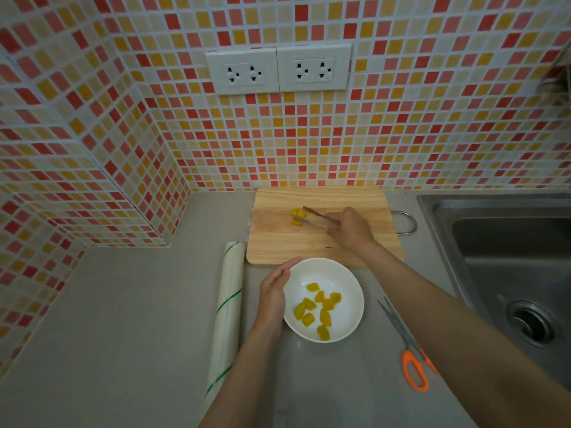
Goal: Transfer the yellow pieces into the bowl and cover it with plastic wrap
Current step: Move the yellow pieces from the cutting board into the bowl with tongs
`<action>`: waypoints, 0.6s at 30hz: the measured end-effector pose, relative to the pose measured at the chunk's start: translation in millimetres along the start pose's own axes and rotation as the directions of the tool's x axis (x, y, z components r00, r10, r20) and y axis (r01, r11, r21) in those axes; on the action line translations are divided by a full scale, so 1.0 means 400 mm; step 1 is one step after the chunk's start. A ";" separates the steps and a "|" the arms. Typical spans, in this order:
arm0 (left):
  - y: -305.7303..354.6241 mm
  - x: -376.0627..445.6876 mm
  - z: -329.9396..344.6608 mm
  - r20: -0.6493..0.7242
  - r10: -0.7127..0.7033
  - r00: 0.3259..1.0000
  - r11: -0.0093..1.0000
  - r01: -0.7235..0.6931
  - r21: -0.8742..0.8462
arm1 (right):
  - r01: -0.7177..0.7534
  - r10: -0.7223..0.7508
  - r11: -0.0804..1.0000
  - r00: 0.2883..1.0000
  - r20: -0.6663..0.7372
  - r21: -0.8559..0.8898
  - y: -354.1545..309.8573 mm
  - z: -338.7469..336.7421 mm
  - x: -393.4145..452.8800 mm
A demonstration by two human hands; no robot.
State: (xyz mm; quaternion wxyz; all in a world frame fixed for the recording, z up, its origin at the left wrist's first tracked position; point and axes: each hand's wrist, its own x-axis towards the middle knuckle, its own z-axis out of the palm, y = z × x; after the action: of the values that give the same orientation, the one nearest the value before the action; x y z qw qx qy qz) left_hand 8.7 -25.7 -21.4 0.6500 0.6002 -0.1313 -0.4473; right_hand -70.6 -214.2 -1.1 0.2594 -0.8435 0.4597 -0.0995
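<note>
Lower left of centre, a roll of plastic wrap [227,307] lies on the counter [139,304]. Beside it the left hand [273,291], fingers together, cups the bowl [346,319] holding yellow pieces [318,307]. Above, on the cutting board [309,242], the right hand [349,227] squeezes tongs [315,219] around remaining pieces [297,217]. Scissors [408,344] lie lower right.

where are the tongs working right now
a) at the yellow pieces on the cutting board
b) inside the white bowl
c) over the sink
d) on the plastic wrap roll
a: the right hand holds the tongs with their tips at the last yellow pieces on the cutting board, while the left hand steadies the white bowl.
</note>
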 end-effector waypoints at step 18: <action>0.005 -0.001 -0.002 0.019 0.009 1.000 1.000 -0.009 0.014 | 0.077 -0.073 0.997 0.991 -0.111 0.030 0.022 0.018 -0.062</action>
State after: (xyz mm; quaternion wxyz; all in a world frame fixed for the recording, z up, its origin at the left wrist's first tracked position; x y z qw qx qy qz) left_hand 9.9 -25.2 -19.7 0.6464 0.6001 -0.1431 -0.4490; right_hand -88.1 -195.0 -10.2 0.2441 -0.8488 0.4396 -0.1633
